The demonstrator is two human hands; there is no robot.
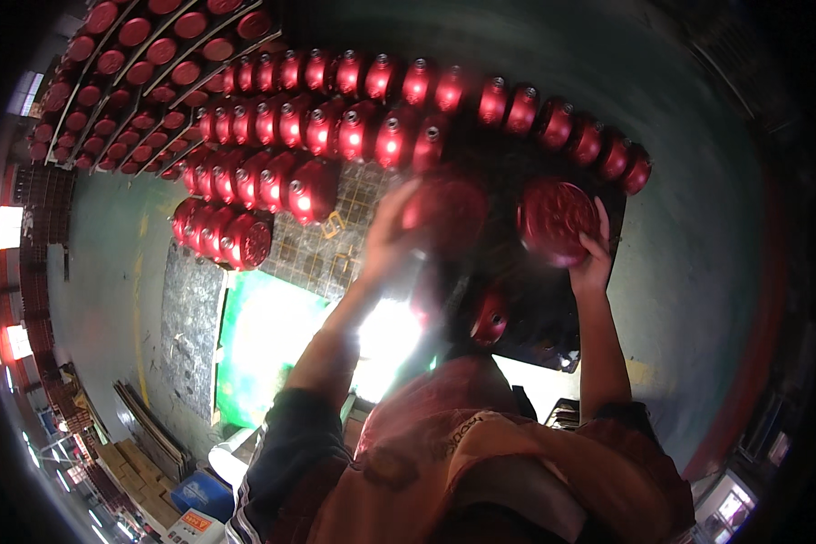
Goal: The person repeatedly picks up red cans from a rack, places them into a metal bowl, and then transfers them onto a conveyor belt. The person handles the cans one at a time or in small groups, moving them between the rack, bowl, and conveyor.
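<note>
Two short, glossy red metal cylinders are at my hands over the dark tabletop. My right hand (592, 252) grips the right end of one red metal cylinder (553, 220), its fingers curled over the rim. Against the left side of the other red cylinder (449, 213) is my left hand (392, 227), with the fingers closed along it; motion smears both hand and cylinder. Closer to me, a single red cylinder (490, 317) lies with a round neck opening showing. A blurred reddish shape beside the bright light cannot be made out.
Rows of similar red cylinders (313, 186) cover the table's left and far sides. A rack of red cylinders (136, 72) stands at the far left. Near my left arm is a brightly lit green-edged panel (267, 331). Cardboard (136, 476) and a blue box (201, 494) sit lower left.
</note>
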